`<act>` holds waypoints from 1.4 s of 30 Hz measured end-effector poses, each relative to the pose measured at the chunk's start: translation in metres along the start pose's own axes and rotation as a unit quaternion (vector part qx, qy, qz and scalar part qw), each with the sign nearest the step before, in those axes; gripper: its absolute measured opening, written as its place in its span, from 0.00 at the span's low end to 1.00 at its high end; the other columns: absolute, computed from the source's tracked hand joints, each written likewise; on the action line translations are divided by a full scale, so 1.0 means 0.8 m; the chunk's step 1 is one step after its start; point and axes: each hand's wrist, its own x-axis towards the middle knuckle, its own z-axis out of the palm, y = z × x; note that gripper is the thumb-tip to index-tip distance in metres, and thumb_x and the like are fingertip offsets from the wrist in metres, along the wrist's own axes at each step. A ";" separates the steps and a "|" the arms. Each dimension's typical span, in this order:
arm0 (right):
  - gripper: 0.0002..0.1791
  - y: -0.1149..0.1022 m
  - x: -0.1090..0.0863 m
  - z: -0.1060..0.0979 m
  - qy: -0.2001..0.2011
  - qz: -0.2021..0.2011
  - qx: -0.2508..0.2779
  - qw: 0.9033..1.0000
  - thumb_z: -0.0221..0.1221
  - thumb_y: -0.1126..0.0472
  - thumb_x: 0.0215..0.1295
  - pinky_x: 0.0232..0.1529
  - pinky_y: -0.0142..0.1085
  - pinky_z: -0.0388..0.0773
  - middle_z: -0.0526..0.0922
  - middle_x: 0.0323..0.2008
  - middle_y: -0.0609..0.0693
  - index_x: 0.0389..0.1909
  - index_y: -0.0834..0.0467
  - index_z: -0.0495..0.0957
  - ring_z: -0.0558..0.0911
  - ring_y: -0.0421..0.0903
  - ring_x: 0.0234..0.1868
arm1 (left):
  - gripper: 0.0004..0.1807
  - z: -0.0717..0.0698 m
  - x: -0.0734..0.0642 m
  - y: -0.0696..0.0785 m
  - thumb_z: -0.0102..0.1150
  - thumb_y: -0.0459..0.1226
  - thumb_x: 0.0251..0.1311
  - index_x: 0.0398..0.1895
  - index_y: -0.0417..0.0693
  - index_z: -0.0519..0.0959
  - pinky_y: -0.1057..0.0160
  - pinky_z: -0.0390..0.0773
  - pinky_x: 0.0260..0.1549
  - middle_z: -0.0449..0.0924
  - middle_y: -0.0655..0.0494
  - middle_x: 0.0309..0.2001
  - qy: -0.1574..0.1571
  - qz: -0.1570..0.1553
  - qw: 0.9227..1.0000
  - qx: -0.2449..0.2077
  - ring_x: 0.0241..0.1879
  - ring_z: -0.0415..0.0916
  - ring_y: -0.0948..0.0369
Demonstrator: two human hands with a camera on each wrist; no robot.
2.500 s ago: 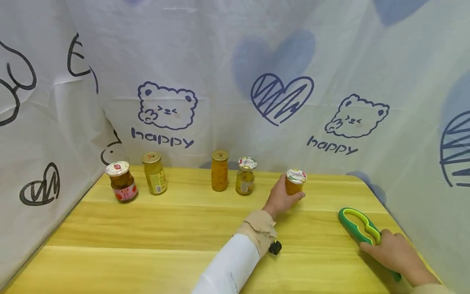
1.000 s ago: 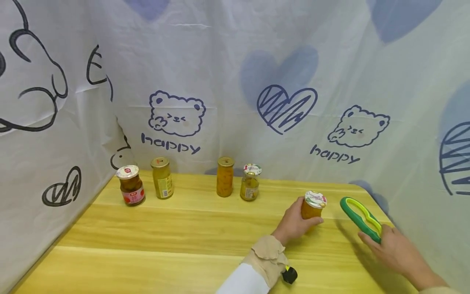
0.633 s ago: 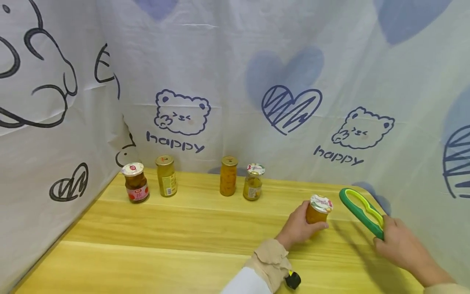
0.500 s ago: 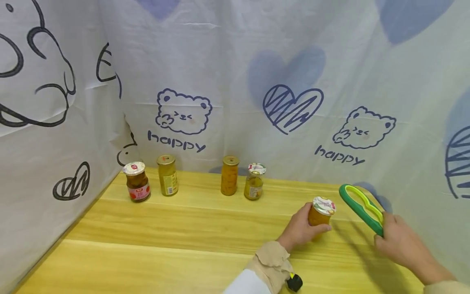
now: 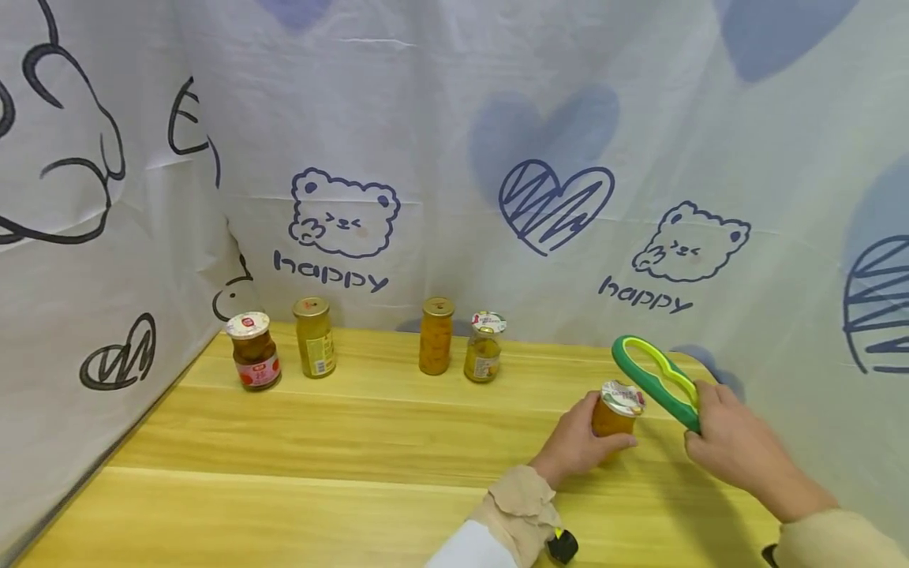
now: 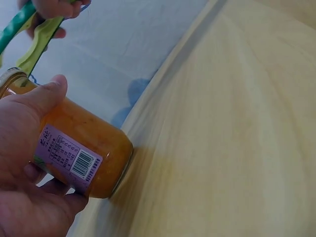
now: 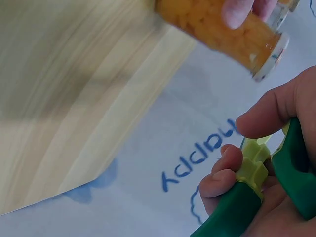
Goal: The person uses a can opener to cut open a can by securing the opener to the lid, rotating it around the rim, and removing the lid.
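Observation:
In the head view my left hand (image 5: pixel 577 442) grips a glass jar of orange fruit (image 5: pixel 612 422) at the right of the table. The jar has a white printed lid (image 5: pixel 623 397), and its purple barcode label (image 6: pixel 68 157) faces the left wrist camera. My right hand (image 5: pixel 731 434) holds a green jar opener (image 5: pixel 649 383) by its handles. The opener's looped end, lined in yellow-green, is raised just behind and above the jar's lid, apart from it. In the right wrist view, thumb and fingers curl round the toothed yellow-green grips (image 7: pixel 253 163).
Along the back stand a jar with a pink label (image 5: pixel 257 367), a tall yellow-green jar (image 5: pixel 316 339), a tall orange jar (image 5: pixel 435 339) and a short jar with a printed lid (image 5: pixel 484 351). A printed cloth (image 5: pixel 440 142) hangs behind the wooden table (image 5: pixel 319 450).
My left hand has brought the orange jar from the back toward the table's front right. My right hand has lifted the jar opener off the table and moved it left, toward the jar.

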 end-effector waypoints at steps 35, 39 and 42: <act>0.41 -0.078 0.013 0.023 -0.017 -0.039 -0.064 0.997 0.63 0.65 0.57 0.30 0.50 0.81 0.75 0.46 0.72 0.67 0.81 0.58 0.77 0.56 0.32 | 0.33 -0.009 -0.011 -0.004 0.71 0.47 0.63 0.69 0.57 0.70 0.73 0.78 0.53 0.80 0.60 0.60 -0.015 0.017 1.000 -0.004 0.52 0.77 0.74; 0.45 -0.084 0.015 0.023 -0.022 -0.032 -0.083 0.996 0.65 0.63 0.57 0.33 0.57 0.82 0.75 0.51 0.75 0.69 0.81 0.56 0.80 0.62 0.39 | 0.32 -0.012 -0.011 -0.003 0.71 0.48 0.63 0.69 0.56 0.71 0.72 0.78 0.54 0.81 0.60 0.60 -0.011 0.019 1.000 0.015 0.52 0.78 0.73; 0.48 -0.087 0.015 0.023 -0.032 -0.023 -0.094 0.995 0.68 0.59 0.58 0.33 0.61 0.81 0.73 0.56 0.76 0.70 0.81 0.54 0.80 0.67 0.45 | 0.33 -0.012 -0.010 -0.001 0.71 0.48 0.63 0.70 0.58 0.70 0.72 0.78 0.56 0.80 0.60 0.62 -0.009 0.017 1.000 0.023 0.55 0.78 0.72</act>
